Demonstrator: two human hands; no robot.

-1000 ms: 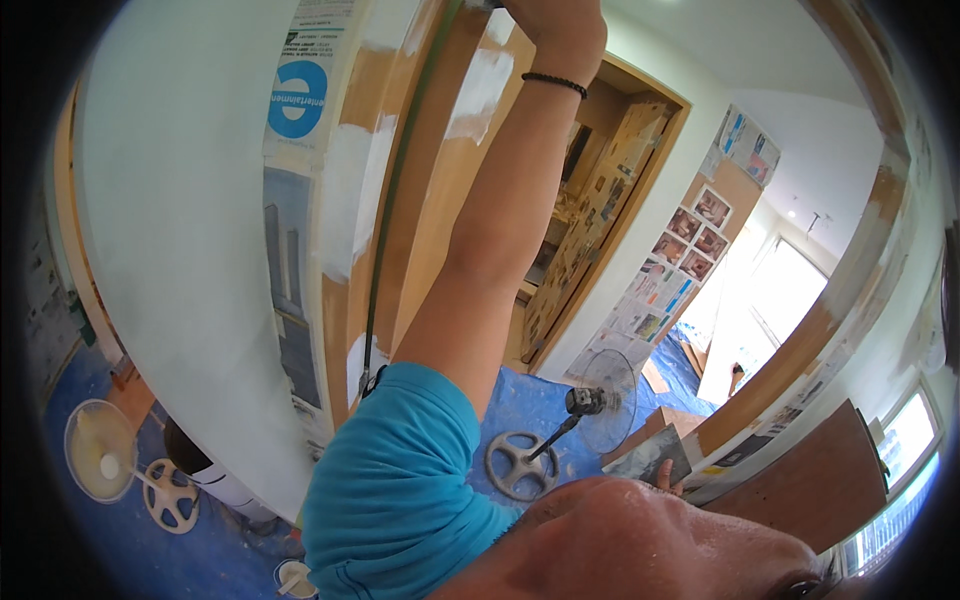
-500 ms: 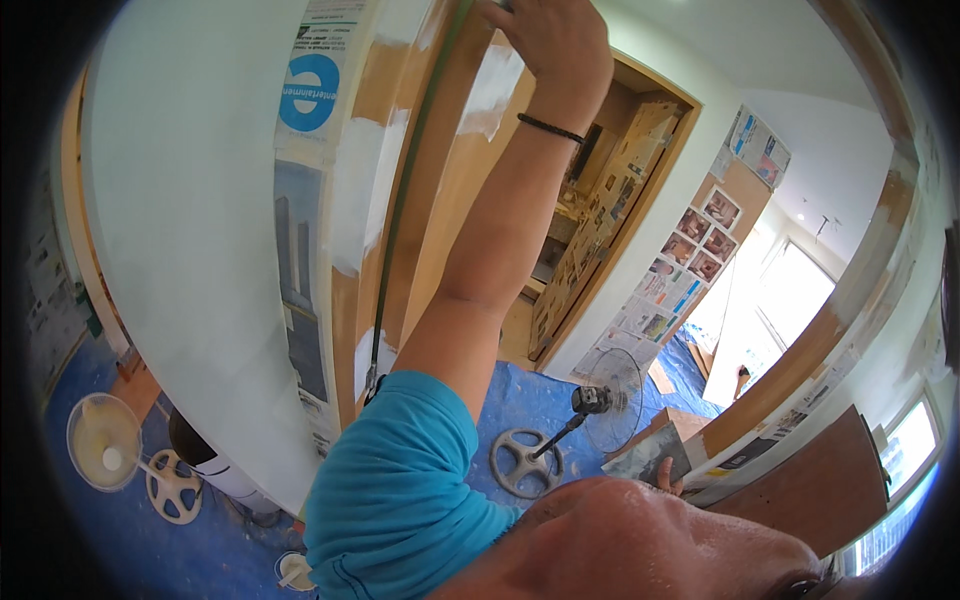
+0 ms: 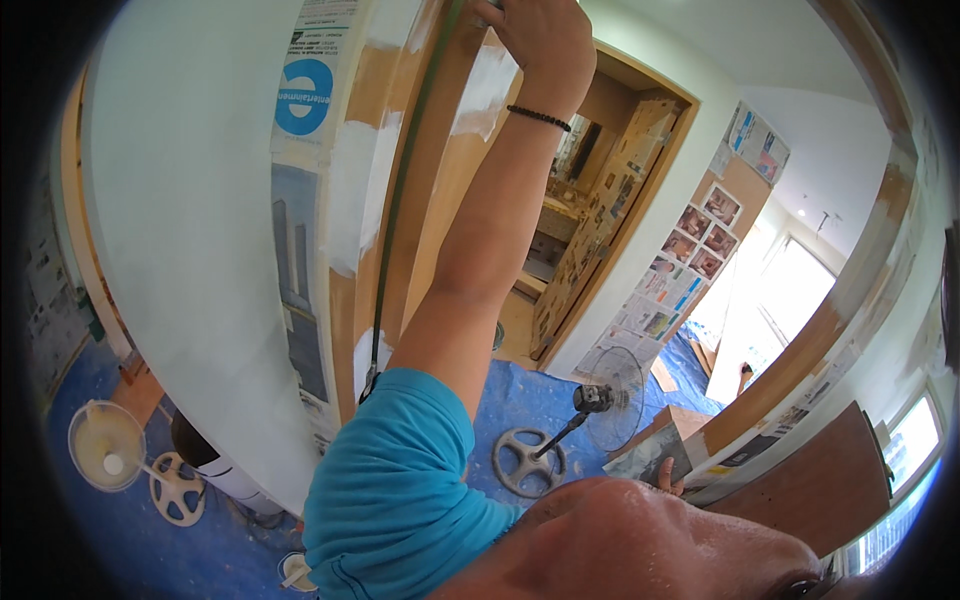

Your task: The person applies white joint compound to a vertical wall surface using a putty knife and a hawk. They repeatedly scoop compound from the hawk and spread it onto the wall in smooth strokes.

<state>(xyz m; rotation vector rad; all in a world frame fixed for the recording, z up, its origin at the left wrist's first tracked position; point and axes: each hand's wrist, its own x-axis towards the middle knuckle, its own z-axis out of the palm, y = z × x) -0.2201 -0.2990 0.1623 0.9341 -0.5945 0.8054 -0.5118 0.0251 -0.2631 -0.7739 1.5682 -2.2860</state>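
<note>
My left arm in a blue sleeve reaches up along a wooden door frame [image 3: 400, 220] with uneven white patches. At the top edge of the view my left hand [image 3: 548, 38], with a dark beaded bracelet at the wrist, is bent with its fingers drawn in near the frame's upper part. The fingertips are partly cut off, and what they hold cannot be made out. Low on the right, fingers of my right hand [image 3: 668, 477] curl over the edge of a flat grey plate [image 3: 640, 458] with whitish smears. The rest of that hand is hidden.
Blue sheeting [image 3: 480, 400] covers the floor. A pedestal fan [image 3: 594, 398] stands before an open doorway with a paper-covered door [image 3: 610, 220]. To the left are a white bucket [image 3: 225, 470], another round-based fan [image 3: 108, 447] and a small pot [image 3: 297, 570]. A brown board [image 3: 800, 490] leans at right.
My left hand and forearm have shifted slightly left, staying high by the door frame. My right hand and the grey plate stay in about the same place.
</note>
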